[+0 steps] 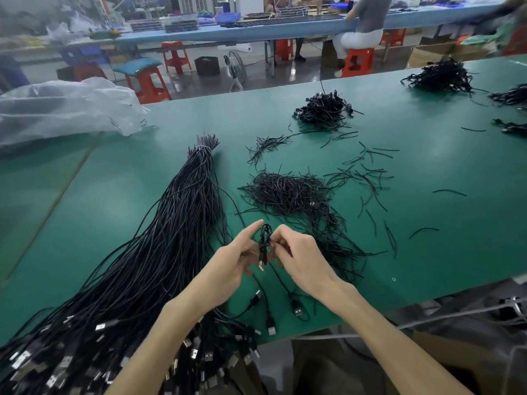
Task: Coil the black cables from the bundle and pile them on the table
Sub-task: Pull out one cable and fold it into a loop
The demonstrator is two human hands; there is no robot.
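A long bundle of black USB cables [171, 238] lies on the green table [427, 172], tied at its far end, plugs fanned out at the near edge. Above the table in front of me, a small coiled black cable [264, 240] is held between both hands. My left hand [236, 260] grips its lower part with the index finger pointing out. My right hand [296, 258] pinches the coil from the right side. A silver plug hangs below the coil. A pile of coiled cables [325, 109] sits farther back.
A heap of short black ties [288, 192] lies just beyond my hands, with loose ties scattered to the right. More cable piles [442, 76] sit at the far right. A clear plastic bag [62, 109] lies at the left. A person sits at a blue bench behind.
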